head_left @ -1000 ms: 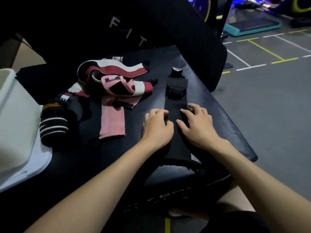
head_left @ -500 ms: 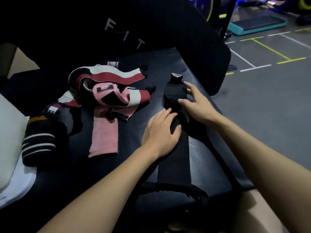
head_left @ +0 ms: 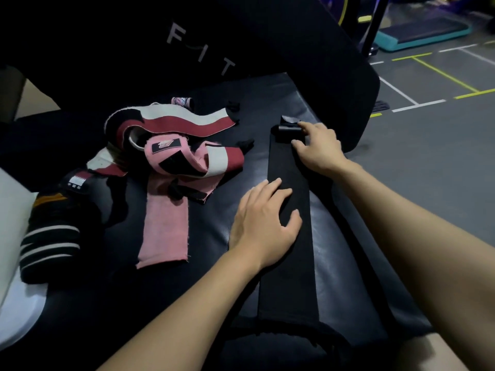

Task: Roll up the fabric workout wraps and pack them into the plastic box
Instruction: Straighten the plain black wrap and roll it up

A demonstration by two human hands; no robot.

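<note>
I press my flat, spread left hand [head_left: 263, 218] on the long black fabric wrap [head_left: 288, 236] running straight away from me, while my right hand [head_left: 318, 148] pinches its far folded end.

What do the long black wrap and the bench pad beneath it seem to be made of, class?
Black wrap: probably woven fabric, matte, with no shine and lying limp and flat. Bench pad: likely vinyl or faux leather, glossy, with light glare and a faint surface grain.
</note>
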